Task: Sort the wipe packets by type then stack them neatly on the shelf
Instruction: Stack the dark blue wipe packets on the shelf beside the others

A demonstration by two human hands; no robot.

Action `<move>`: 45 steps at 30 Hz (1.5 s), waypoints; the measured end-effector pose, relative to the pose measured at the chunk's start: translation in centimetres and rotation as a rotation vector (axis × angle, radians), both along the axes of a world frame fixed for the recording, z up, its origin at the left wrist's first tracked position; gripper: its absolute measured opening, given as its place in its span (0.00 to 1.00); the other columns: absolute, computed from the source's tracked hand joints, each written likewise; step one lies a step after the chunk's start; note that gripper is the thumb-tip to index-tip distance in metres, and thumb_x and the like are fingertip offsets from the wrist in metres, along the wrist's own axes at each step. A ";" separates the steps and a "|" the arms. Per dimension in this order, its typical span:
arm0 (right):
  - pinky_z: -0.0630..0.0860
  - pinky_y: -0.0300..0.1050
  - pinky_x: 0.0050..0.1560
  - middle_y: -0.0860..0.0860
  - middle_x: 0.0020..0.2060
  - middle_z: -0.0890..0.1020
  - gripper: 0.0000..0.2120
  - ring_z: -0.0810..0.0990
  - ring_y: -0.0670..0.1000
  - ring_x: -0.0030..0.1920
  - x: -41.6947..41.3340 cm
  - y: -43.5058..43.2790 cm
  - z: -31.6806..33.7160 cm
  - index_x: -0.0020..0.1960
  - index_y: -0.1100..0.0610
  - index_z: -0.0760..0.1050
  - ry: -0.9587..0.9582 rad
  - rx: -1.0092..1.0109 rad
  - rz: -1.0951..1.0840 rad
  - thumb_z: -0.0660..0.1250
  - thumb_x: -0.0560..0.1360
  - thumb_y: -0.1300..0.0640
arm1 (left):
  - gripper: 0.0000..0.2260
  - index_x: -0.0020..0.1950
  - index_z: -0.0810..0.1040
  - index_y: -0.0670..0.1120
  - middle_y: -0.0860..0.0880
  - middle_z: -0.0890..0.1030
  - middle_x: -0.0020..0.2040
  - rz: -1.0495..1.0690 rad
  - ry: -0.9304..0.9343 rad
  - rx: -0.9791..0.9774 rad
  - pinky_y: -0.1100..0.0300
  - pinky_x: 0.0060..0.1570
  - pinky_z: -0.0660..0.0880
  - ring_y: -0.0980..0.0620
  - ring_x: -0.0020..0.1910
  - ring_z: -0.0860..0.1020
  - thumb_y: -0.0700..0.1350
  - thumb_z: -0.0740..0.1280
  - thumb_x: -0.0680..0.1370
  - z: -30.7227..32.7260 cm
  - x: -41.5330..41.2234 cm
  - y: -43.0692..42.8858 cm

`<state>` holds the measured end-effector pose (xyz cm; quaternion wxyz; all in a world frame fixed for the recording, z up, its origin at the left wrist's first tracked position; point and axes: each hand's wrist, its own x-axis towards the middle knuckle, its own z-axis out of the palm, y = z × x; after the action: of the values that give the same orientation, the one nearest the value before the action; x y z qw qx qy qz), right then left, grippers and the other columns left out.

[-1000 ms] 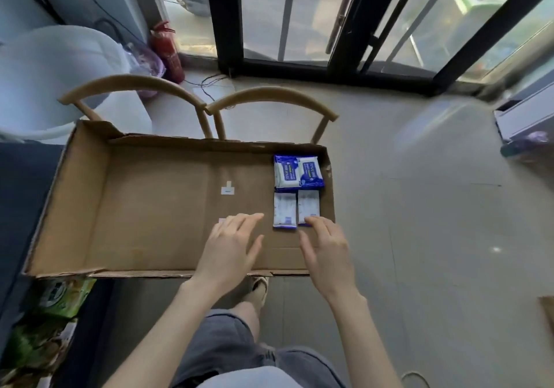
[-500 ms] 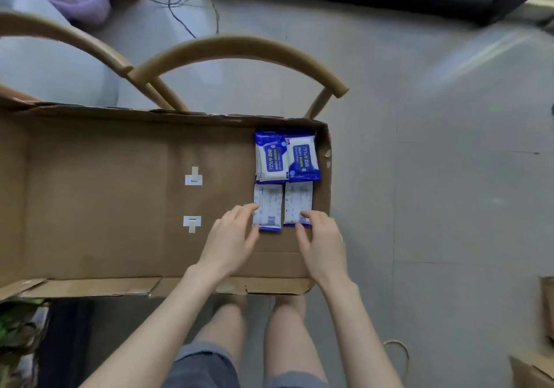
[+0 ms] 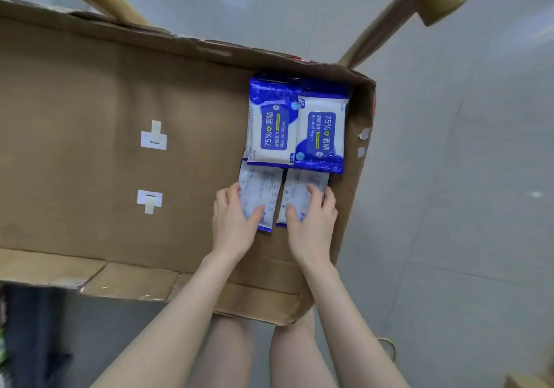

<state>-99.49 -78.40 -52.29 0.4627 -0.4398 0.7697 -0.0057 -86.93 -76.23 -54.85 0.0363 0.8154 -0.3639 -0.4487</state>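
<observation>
Two blue-and-white alcohol wipe packets, one on the left and one on the right, lie face up side by side in the far right corner of a flat cardboard box. Just in front of them lie two packets with their white printed backs up, a left one and a right one. My left hand grips the left white packet, fingers on its left edge and thumb on top. My right hand grips the right white packet the same way.
Two white tape marks are stuck on the box floor left of the packets. A curved wooden chair back stands beyond the box. Grey tiled floor spreads to the right. My bare legs show below the box's near edge.
The camera has tilted down and come closer. Both hands have slid forward from the box's near part onto the two white packets and now hold them.
</observation>
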 end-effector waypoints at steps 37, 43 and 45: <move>0.81 0.50 0.50 0.55 0.47 0.85 0.10 0.84 0.55 0.48 5.1 2.8 14.6 0.52 0.60 0.79 -0.718 0.152 -0.280 0.65 0.78 0.55 | 0.14 0.56 0.70 0.50 0.49 0.82 0.49 0.866 0.403 -0.463 0.55 0.41 0.80 0.50 0.45 0.82 0.41 0.71 0.74 17.8 4.4 8.4; 0.80 0.47 0.45 0.53 0.47 0.85 0.18 0.85 0.52 0.47 10.3 5.9 23.5 0.52 0.55 0.80 -0.953 0.439 -0.226 0.56 0.80 0.45 | 0.24 0.66 0.72 0.51 0.49 0.77 0.60 0.823 0.301 -0.506 0.56 0.54 0.77 0.53 0.57 0.78 0.60 0.66 0.73 24.2 7.3 13.3; 0.77 0.50 0.52 0.55 0.48 0.85 0.19 0.84 0.53 0.48 12.6 7.3 25.6 0.51 0.56 0.81 -0.992 0.473 -0.120 0.57 0.80 0.46 | 0.28 0.68 0.70 0.53 0.52 0.77 0.61 0.841 0.365 -0.529 0.54 0.59 0.75 0.56 0.59 0.77 0.64 0.65 0.72 26.7 9.0 14.8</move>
<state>-86.86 -71.07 -26.68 0.8551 -0.2237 0.4632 -0.0654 -77.90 -61.42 -28.19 0.4804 0.7627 -0.0940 -0.4228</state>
